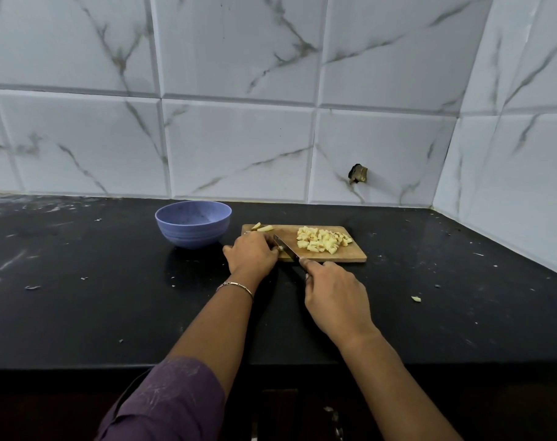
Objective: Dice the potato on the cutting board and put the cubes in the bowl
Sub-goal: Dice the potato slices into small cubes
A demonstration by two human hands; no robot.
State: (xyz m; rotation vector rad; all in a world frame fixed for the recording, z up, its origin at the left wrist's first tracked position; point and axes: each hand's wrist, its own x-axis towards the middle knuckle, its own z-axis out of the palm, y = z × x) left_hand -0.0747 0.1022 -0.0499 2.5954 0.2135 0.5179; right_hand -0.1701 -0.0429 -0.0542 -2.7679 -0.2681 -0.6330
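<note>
Gripping knife [288, 249], right hand [334, 300]; left hand [250, 254] curled, apparently pinning potato piece [280, 248] on cutting board [350, 258].

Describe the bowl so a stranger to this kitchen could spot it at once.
On the black counter, look just left of the rectangular wooden cutting board. The round lilac-blue bowl stands there, the only vessel in sight, with ribbed sides.

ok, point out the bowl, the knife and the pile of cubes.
bowl [193, 238], head view, outer wall.
knife [286, 247], head view, mid blade.
pile of cubes [321, 240], head view, middle of the heap.
</note>
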